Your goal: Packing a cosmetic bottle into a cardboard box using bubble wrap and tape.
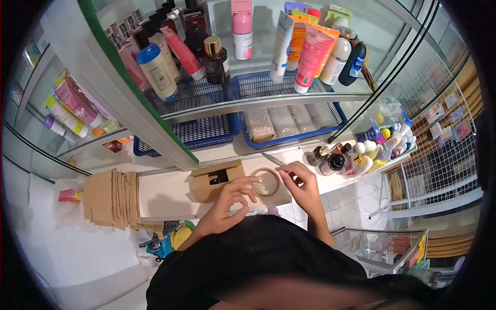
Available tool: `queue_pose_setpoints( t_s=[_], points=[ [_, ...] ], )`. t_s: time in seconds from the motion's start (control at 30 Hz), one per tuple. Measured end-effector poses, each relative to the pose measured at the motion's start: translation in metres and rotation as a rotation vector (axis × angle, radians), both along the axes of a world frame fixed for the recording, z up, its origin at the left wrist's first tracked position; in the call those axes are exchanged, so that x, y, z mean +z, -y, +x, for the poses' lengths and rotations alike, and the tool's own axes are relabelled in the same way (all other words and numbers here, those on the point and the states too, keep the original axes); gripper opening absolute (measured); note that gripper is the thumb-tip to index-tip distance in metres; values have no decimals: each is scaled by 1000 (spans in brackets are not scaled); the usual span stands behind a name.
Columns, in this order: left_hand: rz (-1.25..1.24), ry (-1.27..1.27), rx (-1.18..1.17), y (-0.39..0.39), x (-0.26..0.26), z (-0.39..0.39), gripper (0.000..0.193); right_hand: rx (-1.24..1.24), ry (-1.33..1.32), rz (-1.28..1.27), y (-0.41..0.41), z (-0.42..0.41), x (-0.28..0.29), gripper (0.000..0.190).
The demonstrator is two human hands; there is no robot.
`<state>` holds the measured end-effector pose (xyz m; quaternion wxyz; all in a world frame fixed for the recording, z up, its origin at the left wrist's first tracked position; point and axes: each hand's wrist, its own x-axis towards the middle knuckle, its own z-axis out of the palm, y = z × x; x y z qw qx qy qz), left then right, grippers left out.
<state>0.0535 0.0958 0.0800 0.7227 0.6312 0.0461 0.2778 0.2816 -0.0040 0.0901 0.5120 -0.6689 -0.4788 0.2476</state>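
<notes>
A roll of adhesive tape (277, 186) is between my hands, over the front edge of the white counter. My left hand (229, 201) is at its left side, the index fingertip on the rim and the thumb apart; whether it grips the roll is unclear. At the upper right of the rim, the thumb and finger of my right hand (304, 185) pinch it. A small brown cardboard box (202, 185) sits just left of the roll, with something dark showing through its opening. Behind my right hand lies a slim metal blade tool (272, 158), partly hidden by the fingers.
Folded cardboard boxes (112, 199) stand stacked at the left. Dark-capped bottles (332, 164) and a tray of roll-on bottles (391, 143) line the right. A blue basket (292, 140) of bubble-wrapped packs sits behind, below a glass shelf (255, 101) of cosmetics.
</notes>
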Motion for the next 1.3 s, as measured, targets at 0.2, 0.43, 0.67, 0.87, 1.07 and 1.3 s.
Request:
queue_pose_setpoints(
  t_s=[0.2, 0.43, 0.67, 0.87, 1.07, 1.3],
  points=[
    [236, -81, -78, -11, 5, -22, 53, 226, -315, 113, -13, -42, 17, 21],
    [279, -94, -71, -20, 4, -40, 56, 234, -264, 179, -19, -61, 12, 10],
    [398, -20, 227, -30, -5, -54, 45, 173, -342, 323, -31, -67, 15, 10],
    [749, -247, 767, -41, -11, -55, 52, 190, -309, 314, -45, -58, 9, 15],
    [681, -259, 634, -47, -20, -49, 56, 150, -131, 275, -59, -54, 5, 20],
    [627, -283, 566, -46, -23, -43, 48, 167, -108, 209, -67, -52, -4, 20]
  ],
)
